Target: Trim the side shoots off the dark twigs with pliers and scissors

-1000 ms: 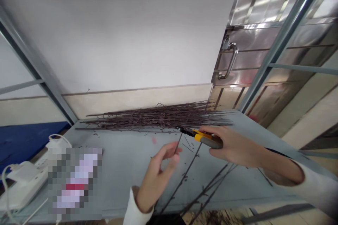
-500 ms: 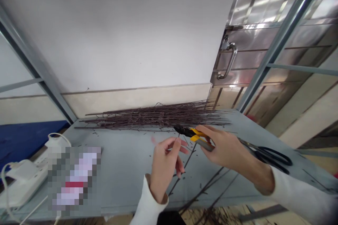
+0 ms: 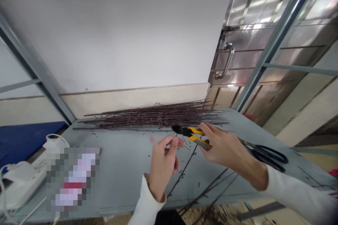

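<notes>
My right hand [image 3: 227,147] grips a pair of cutting pliers [image 3: 188,132] with yellow and grey handles and a dark head. Its handles stand apart, and the jaws point left, just above my left fingertips. My left hand [image 3: 163,163] is pinched, thumb against forefinger. From the pinch a short thin end of a twig [image 3: 176,135] pokes up toward the jaws; the rest of it is hidden. Below and between the hands a dark branch [image 3: 187,165] with small side stubs lies slanting across the grey table [image 3: 126,175].
A long bundle of dark twigs [image 3: 153,116] lies along the wall. Black-handled scissors [image 3: 269,154] lie beyond my right wrist. More branches [image 3: 206,193] hang over the front edge. At left are a blurred-out phone [image 3: 75,179] and a white power strip [image 3: 23,186]. Metal posts frame the table.
The pliers' handles have spread slightly wider apart. My left fingers have drawn in a little, staying just under the jaws. The whole view has shifted slightly.
</notes>
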`<state>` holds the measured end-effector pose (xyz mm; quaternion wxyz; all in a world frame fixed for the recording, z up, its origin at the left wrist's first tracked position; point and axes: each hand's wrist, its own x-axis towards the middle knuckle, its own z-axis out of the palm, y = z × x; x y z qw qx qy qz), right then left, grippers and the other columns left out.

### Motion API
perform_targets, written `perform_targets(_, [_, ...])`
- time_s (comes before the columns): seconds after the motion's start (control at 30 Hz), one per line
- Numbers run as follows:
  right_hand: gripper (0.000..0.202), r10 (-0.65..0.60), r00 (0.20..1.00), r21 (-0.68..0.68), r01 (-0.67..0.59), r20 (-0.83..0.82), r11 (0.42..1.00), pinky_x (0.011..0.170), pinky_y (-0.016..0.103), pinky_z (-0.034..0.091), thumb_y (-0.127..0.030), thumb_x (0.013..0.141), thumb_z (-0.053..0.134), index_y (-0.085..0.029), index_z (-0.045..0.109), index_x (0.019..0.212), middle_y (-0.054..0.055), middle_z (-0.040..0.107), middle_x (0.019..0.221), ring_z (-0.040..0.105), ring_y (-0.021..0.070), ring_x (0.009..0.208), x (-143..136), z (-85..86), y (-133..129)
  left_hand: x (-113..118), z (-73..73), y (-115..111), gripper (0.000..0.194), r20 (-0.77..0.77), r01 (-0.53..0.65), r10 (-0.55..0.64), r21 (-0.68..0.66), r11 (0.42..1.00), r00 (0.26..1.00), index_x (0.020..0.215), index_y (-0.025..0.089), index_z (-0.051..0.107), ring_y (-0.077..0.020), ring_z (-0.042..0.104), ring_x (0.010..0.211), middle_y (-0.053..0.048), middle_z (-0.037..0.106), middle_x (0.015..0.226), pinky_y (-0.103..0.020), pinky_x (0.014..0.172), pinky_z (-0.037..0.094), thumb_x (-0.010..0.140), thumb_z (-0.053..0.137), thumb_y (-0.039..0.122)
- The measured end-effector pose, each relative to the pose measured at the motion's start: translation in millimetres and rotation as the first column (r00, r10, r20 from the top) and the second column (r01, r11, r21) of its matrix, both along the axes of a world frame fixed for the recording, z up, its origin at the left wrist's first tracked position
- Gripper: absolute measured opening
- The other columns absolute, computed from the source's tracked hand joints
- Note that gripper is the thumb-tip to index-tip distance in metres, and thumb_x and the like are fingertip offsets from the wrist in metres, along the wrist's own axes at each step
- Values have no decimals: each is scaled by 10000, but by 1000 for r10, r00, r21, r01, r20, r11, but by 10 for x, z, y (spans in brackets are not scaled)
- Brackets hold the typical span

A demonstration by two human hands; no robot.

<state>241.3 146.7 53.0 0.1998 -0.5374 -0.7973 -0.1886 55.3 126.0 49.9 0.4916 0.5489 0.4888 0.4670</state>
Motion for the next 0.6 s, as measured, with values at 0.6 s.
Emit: perform_targets(0.6, [163,-358,622,-703,-691,-696,167,425,206,247,-221,591,469,-217,403,740,-77,316,562,271,64,437,33,414,-166,-26,29,-51,328,-31,-6,12,190,982,999,729,169,611,-46,345,364,-7,620,664,-197,380,287,881,449,410])
